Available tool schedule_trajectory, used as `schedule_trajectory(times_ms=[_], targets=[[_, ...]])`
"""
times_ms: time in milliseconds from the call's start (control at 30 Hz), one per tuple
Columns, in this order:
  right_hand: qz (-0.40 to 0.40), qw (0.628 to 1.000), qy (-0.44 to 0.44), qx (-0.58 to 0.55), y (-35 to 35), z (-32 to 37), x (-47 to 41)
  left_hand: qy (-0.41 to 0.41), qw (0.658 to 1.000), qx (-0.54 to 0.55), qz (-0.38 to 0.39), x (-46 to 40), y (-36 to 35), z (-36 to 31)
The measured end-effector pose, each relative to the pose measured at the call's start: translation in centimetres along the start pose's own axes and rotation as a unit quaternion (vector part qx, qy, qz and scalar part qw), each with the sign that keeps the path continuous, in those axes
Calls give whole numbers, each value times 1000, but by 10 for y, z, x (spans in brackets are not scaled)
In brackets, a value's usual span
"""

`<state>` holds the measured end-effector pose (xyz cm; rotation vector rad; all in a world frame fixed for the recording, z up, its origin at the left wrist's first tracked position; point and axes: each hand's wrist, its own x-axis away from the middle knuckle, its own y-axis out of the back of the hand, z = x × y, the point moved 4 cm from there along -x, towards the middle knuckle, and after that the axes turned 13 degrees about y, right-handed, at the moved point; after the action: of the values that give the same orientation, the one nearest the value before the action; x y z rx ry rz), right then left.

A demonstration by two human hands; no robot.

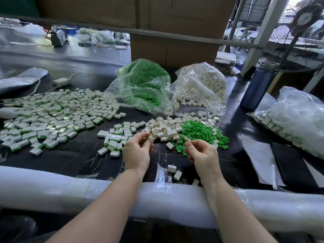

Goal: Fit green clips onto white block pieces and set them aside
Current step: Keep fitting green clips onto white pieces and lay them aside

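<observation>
My left hand (136,151) pinches a small white block with a green clip (149,138) at its fingertips, just in front of the loose pile of white blocks (163,128). My right hand (201,153) hovers with curled fingers at the near edge of the loose pile of green clips (199,131); thumb and forefinger meet, and I see nothing between them. A wide spread of finished blocks with green clips (52,116) covers the left of the black table (70,158), with a smaller group (115,139) beside my left hand.
An open bag of green clips (142,83) and a bag of white blocks (201,83) stand behind the piles. Several stray white blocks (174,171) lie near the padded front edge (87,192). A dark bottle (257,86), papers (259,155) and another filled bag (294,123) sit at right.
</observation>
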<state>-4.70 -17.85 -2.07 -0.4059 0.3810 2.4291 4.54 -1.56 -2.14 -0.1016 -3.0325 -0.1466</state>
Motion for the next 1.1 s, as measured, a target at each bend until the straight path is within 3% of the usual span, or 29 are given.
schedule_trajectory(times_ms=[133,333,500,667,800,1100], targets=[[-24,999,-9,25,3,-4,-1,-25,988,-115,-96,-5,8,-1],[-39,995,7,95,6,-7,-3,-20,968,-241,-68,-4,0,2],[-7,982,14,187,4,-9,-4,-87,933,-346,-50,1,-9,0],[35,958,30,281,-2,-7,-2,-182,902,-388,56,8,-26,0],[50,950,32,307,-4,-4,-2,-210,874,-420,126,9,-36,5],[71,936,23,345,-6,0,-1,-227,894,-377,89,9,-32,1]])
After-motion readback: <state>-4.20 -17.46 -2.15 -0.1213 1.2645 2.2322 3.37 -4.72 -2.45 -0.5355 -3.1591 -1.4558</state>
